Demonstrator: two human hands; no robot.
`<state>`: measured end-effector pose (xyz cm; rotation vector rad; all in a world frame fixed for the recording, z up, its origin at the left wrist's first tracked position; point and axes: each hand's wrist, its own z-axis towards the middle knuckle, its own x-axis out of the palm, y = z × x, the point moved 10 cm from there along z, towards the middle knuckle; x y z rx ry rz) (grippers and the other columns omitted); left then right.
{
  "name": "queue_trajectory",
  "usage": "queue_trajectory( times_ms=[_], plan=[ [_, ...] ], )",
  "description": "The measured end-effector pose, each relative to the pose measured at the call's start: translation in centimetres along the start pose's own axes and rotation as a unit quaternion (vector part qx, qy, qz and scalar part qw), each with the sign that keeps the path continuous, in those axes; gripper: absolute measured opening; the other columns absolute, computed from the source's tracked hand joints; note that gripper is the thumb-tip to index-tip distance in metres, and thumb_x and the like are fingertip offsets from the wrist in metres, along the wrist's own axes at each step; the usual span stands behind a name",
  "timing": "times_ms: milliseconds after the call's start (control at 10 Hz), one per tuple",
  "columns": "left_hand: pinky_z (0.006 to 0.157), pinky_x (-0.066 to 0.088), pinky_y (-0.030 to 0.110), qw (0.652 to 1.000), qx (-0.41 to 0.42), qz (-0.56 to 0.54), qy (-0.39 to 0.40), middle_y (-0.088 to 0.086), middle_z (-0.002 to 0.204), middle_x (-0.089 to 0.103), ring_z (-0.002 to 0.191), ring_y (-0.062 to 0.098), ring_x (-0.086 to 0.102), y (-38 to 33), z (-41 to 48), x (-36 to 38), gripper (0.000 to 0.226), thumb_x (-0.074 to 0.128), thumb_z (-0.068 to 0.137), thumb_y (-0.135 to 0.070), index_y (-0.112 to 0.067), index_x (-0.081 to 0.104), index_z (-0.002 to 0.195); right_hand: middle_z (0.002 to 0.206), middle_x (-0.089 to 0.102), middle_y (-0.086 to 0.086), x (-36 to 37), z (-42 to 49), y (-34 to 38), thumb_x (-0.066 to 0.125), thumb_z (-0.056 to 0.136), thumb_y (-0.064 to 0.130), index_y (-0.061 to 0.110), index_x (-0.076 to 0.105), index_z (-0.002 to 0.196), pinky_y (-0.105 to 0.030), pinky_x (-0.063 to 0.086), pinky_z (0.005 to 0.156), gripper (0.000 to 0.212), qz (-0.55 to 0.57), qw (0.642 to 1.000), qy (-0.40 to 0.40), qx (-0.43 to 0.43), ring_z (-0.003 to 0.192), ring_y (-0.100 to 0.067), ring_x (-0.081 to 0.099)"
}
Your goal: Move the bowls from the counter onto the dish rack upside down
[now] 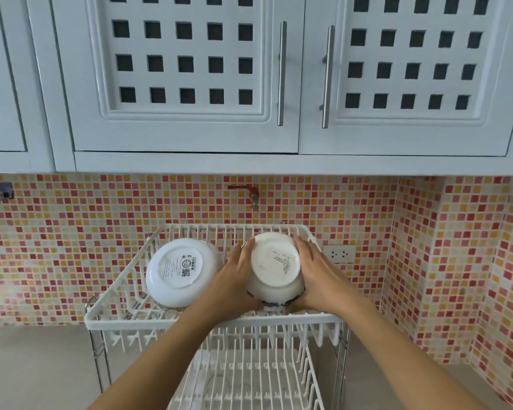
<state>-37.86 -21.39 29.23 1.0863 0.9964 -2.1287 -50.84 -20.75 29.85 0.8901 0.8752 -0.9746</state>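
Note:
A white two-tier wire dish rack point(208, 319) stands on the counter in front of me. On its upper tier a white bowl point(176, 272) lies upside down at the left, its base with a printed label facing me. A second white bowl point(274, 266), also upside down, is on the right side of the upper tier. My left hand point(234, 279) grips its left side and my right hand point(316, 275) grips its right side. A dark pattern shows at this bowl's rim near my palms. I cannot tell whether it rests on the wires.
The lower tier point(249, 377) of the rack holds nothing visible. White cabinets point(184, 84) with metal handles hang overhead. The mosaic tile wall carries a red tap point(251, 192) behind the rack and a power socket point(339, 254) to the right. Grey counter point(36, 368) lies at the left.

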Motion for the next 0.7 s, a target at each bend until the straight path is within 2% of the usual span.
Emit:
queue_trajectory(
  times_ms=[100, 300, 500, 600, 700],
  plan=[
    [0.118, 0.023, 0.038, 1.0, -0.015, 0.004, -0.017, 0.009, 0.16, 0.006, 0.147, 0.027, 0.015, 0.2, -0.3, -0.5, 0.107, 0.075, 0.075, -0.026, -0.013, 0.001, 0.151, 0.154, 0.02, 0.001, -0.4, -0.1, 0.6, 0.088, 0.05, 0.045, 0.026, 0.003, 0.147, -0.036, 0.04, 0.105, 0.131, 0.025, 0.999, -0.01, -0.021, 0.138, -0.02, 0.032],
    [0.118, 0.018, 0.037, 0.999, -0.041, 0.018, -0.015, 0.012, 0.161, 0.006, 0.149, 0.027, 0.008, 1.1, -0.1, -0.1, 0.102, 0.071, 0.08, -0.022, -0.009, 0.0, 0.151, 0.158, 0.008, 0.006, -0.2, 0.0, 0.5, 0.08, 0.059, 0.056, 0.025, -0.003, 0.149, -0.036, 0.027, 0.113, 0.127, 0.023, 0.999, 0.004, -0.023, 0.143, -0.018, 0.019],
    [0.119, 0.016, 0.038, 0.998, -0.061, 0.016, 0.01, 0.015, 0.161, 0.002, 0.149, 0.029, 0.003, 1.3, -0.1, 0.2, 0.103, 0.069, 0.082, -0.023, -0.007, -0.006, 0.151, 0.16, 0.005, 0.006, -0.1, 0.2, 0.3, 0.075, 0.058, 0.065, 0.025, -0.003, 0.15, -0.041, 0.027, 0.114, 0.126, 0.015, 1.0, 0.008, -0.015, 0.146, -0.018, 0.014],
    [0.119, 0.015, 0.037, 0.998, -0.058, 0.002, 0.004, 0.013, 0.161, -0.001, 0.149, 0.026, 0.0, 0.7, -0.8, -0.5, 0.099, 0.066, 0.084, -0.021, -0.009, -0.006, 0.151, 0.16, -0.002, 0.009, -0.7, -0.3, -0.5, 0.073, 0.058, 0.067, 0.028, -0.005, 0.149, -0.043, 0.021, 0.117, 0.126, 0.047, 0.999, 0.009, 0.012, 0.148, -0.014, 0.006],
    [0.118, 0.016, 0.033, 0.995, -0.03, -0.036, -0.083, 0.005, 0.161, 0.009, 0.149, 0.019, 0.007, -0.8, -2.3, -3.8, 0.08, 0.056, 0.091, -0.017, -0.015, 0.006, 0.153, 0.16, -0.004, 0.01, -2.6, -2.1, -0.4, 0.065, 0.07, 0.064, 0.026, -0.002, 0.151, -0.036, 0.01, 0.117, 0.111, 0.093, 0.994, -0.054, 0.025, 0.147, -0.009, 0.002]
  ],
)
